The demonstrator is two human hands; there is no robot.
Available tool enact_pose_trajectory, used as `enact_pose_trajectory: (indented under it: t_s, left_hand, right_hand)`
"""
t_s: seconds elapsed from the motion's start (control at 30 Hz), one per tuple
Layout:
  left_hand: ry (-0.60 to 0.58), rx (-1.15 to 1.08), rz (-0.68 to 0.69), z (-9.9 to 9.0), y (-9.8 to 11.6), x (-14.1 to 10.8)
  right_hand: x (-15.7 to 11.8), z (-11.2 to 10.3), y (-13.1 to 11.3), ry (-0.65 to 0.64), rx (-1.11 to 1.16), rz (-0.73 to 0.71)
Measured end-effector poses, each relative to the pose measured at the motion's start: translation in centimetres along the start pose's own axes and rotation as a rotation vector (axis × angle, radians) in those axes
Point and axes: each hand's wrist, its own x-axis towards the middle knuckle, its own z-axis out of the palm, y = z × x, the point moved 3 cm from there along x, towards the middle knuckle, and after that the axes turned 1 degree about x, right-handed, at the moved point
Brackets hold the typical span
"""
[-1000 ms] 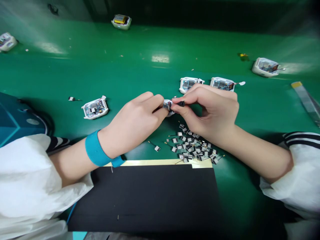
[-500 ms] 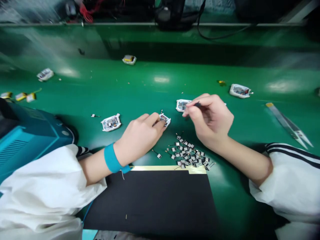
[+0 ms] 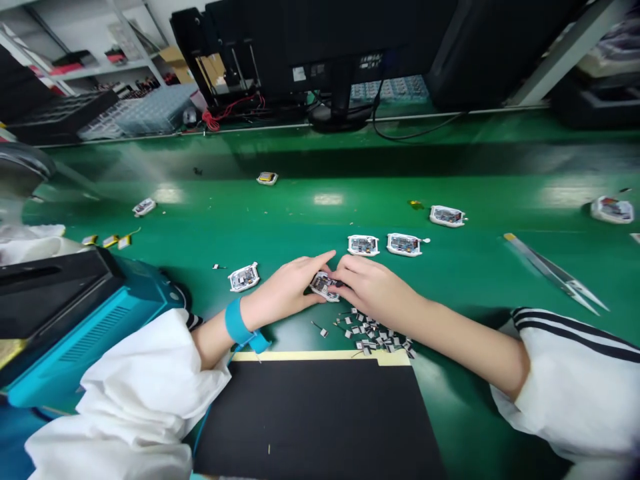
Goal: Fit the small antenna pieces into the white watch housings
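- Left grip [image 3: 285, 288]: spread wide, thumb side against the near edge of a white-framed circuit module [image 3: 324, 287]; how firmly it has hold is hidden;
- Right grip [image 3: 373, 290]: fingers curled closed over the module's right end, with a small dark part showing at the fingertips; what that part is, I cannot tell;
- The module sits between both grips, just above the green table [image 3: 475, 283];
- A loose heap of small black-and-silver antenna pieces [image 3: 375, 337] lies just below the hands, beside a black mat [image 3: 315, 420] with a pale strip along its far edge;
- Three more modules lie near: one left of the hands [image 3: 244, 277], two just beyond them [image 3: 363, 245] [image 3: 403, 244];
- Long steel tweezers [image 3: 555, 273] lie off to the right, well apart;
- A teal strap [image 3: 239, 325] circles the left wrist;
- A teal machine [image 3: 90, 327] stands at far left.
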Motion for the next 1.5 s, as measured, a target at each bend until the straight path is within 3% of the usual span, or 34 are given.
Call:
enact_pose_trajectory:
  t_s: [0.13, 0.3, 0.47, 0.77, 0.97, 1.23, 1.3, 1.5]
  left_hand:
    - [0.127, -0.074, -0.019, 0.6, -0.3, 0.1]
    - [0.254, -0.262, -0.008, 0.9, -0.5, 0.1]
    - [0.266, -0.424, -0.024, 1.4, -0.7, 0.1]
    - [0.289, -0.473, -0.026, 1.6, -0.5, 0.1]
    - [0.312, -0.482, -0.049, 1.9, -0.7, 0.1]
    - [0.380, -0.391, -0.030, 1.6, -0.5, 0.1]
    - [0.390, -0.410, -0.030, 1.5, -0.4, 0.0]
    - [0.397, -0.515, -0.048, 1.4, -0.5, 0.1]
  right_hand:
    - [0.1, -0.4, -1.2, 0.039, -0.237, -0.082]
    - [0.4, -0.9, -1.6, 0.161, -0.345, -0.085]
    - [0.6, -0.9, -1.1, 0.268, -0.413, -0.160]
    - [0.9, 0.0, -0.1, 0.307, -0.283, -0.274]
    - [0.8, 0.4, 0.4, 0.380, -0.021, -0.202]
    - [0.6, -0.3, -0.2, 0.350, -0.270, -0.155]
    - [0.7, -0.3, 0.0, 0.385, -0.183, -0.143]
    - [1.1, 0.3, 1.5, 0.441, 0.356, -0.033]
